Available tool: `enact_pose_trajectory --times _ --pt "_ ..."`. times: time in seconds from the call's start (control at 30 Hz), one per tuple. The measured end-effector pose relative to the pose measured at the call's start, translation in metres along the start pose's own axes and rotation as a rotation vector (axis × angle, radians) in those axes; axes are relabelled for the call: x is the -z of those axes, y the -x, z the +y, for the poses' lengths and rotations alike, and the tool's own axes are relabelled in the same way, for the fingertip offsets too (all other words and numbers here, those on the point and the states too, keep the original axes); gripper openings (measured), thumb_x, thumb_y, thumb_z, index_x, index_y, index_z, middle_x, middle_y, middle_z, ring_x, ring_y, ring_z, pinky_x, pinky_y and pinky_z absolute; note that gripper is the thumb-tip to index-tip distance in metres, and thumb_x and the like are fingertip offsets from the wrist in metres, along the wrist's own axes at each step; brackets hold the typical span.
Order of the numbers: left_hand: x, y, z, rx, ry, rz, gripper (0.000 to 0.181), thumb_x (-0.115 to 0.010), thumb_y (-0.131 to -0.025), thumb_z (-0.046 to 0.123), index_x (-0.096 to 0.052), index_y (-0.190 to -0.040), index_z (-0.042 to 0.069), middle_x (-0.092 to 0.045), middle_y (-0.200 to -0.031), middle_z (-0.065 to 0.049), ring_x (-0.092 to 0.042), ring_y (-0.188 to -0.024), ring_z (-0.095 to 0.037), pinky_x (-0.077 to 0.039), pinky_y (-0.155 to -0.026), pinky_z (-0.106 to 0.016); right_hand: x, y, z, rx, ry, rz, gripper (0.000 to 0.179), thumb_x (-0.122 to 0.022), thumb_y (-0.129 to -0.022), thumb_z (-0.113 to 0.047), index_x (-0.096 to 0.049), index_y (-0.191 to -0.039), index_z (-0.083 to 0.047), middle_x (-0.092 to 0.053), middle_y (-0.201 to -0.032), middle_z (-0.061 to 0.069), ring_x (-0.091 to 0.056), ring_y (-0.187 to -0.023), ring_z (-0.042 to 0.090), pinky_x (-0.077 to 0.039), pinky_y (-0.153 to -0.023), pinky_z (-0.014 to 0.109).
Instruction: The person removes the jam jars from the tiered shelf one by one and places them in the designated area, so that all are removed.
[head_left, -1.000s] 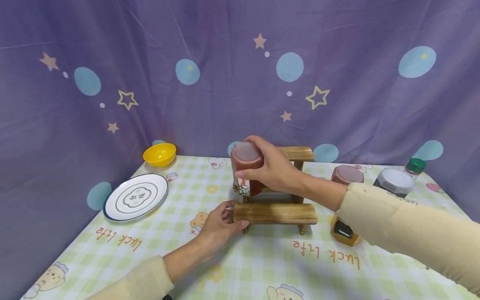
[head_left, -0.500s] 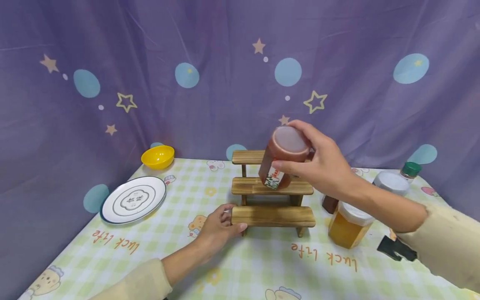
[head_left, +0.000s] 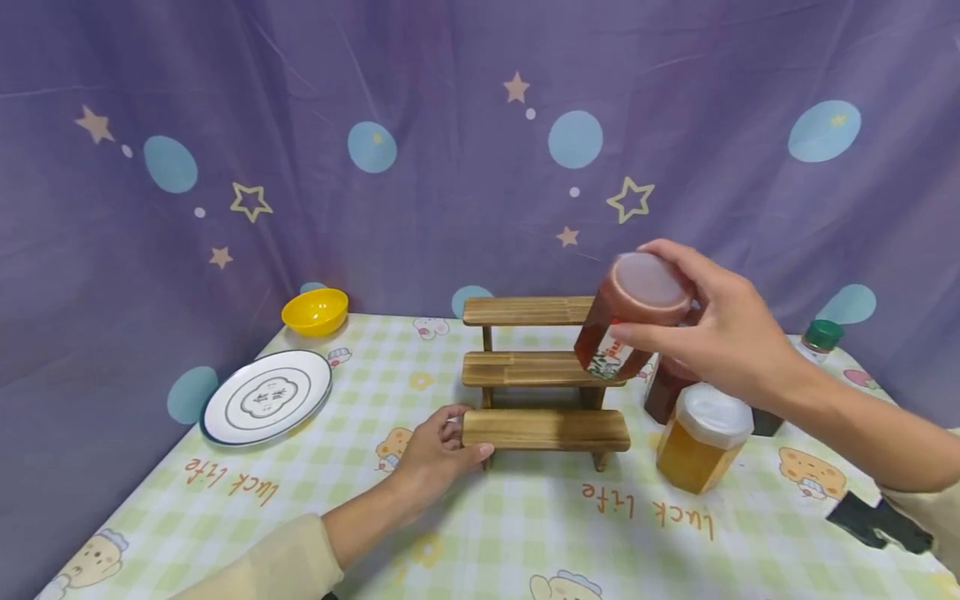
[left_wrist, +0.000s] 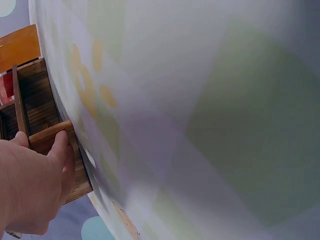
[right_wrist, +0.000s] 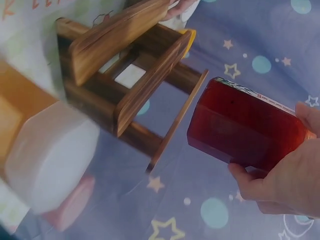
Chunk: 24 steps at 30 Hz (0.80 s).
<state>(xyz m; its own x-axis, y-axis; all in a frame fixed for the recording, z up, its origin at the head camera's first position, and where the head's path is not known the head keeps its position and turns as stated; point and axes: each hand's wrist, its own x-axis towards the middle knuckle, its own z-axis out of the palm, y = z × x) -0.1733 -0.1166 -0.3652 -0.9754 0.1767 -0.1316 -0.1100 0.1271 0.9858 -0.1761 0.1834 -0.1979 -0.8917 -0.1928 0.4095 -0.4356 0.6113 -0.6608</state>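
Observation:
My right hand (head_left: 723, 325) grips a jar of dark red contents (head_left: 633, 312), fingers and thumb around its lidded end. The jar is tilted in the air, overlapping the right end of a three-step wooden shelf (head_left: 543, 429) in the head view. In the right wrist view the red jar (right_wrist: 245, 125) shows flat sides and a label strip along one edge. At the shelf's lower left end, my left hand (head_left: 442, 454) holds the lowest step, thumb on its front. Up close in the left wrist view, fingers of the left hand (left_wrist: 37, 175) pinch the wood.
Right of the shelf stand a white-lidded amber jar (head_left: 705, 442), another dark red jar (head_left: 667, 390) behind it and a green-capped bottle (head_left: 823, 335). On the left are a white plate (head_left: 266, 398) and a yellow bowl (head_left: 315, 312). A purple curtain (head_left: 450, 225) hangs behind.
My right hand has carried the red jar rightward, away from in front of the shelf's left part, uncovering the steps. My left hand stays on the lowest step.

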Motion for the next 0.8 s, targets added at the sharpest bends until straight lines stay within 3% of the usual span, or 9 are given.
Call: enact_pose_trajectory --times 0.2,0.53,0.7,0.8 --pt "0.0 -0.001 0.001 -0.012 -0.007 0.003 0.071 -0.072 -0.087 0.011 -0.033 -0.145 0.002 -0.049 -0.132 -0.02 -0.06 -0.105 -0.024 -0.055 -0.086 -0.033 0.023 0.008 0.014 -0.027 0.026 0.042 0.068 -0.084 -0.075 -0.033 -0.05 -0.134 -0.037 -0.058 -0.116 -0.002 -0.056 -0.094 0.014 -0.047 -0.069 0.015" --pt "0.001 -0.002 0.0 -0.004 0.007 0.0 0.072 -0.073 -0.086 0.01 -0.032 -0.145 0.001 -0.049 -0.13 -0.021 -0.062 -0.099 -0.02 -0.055 -0.086 -0.033 0.061 0.02 0.051 -0.154 0.11 0.129 0.075 -0.084 -0.074 -0.033 -0.047 -0.14 -0.032 -0.054 -0.115 -0.003 -0.049 -0.096 0.008 -0.038 -0.067 0.007" --pt "0.0 -0.001 0.0 -0.003 0.017 -0.004 0.071 -0.072 -0.086 0.009 -0.032 -0.145 0.001 -0.048 -0.131 -0.021 -0.061 -0.101 -0.022 -0.055 -0.087 -0.033 0.071 0.027 0.063 -0.202 0.111 0.156 0.075 -0.084 -0.075 -0.033 -0.045 -0.14 -0.035 -0.053 -0.114 -0.009 -0.047 -0.097 0.0 -0.041 -0.057 0.017" --pt "0.0 -0.001 0.0 0.0 0.019 -0.005 0.072 -0.072 -0.086 0.009 -0.032 -0.145 0.001 -0.047 -0.133 -0.021 -0.061 -0.104 -0.022 -0.054 -0.088 -0.033 0.076 0.03 0.072 -0.179 0.105 0.171 0.07 -0.084 -0.076 -0.028 -0.049 -0.137 -0.031 -0.056 -0.108 -0.009 -0.049 -0.093 0.0 -0.04 -0.057 0.018"
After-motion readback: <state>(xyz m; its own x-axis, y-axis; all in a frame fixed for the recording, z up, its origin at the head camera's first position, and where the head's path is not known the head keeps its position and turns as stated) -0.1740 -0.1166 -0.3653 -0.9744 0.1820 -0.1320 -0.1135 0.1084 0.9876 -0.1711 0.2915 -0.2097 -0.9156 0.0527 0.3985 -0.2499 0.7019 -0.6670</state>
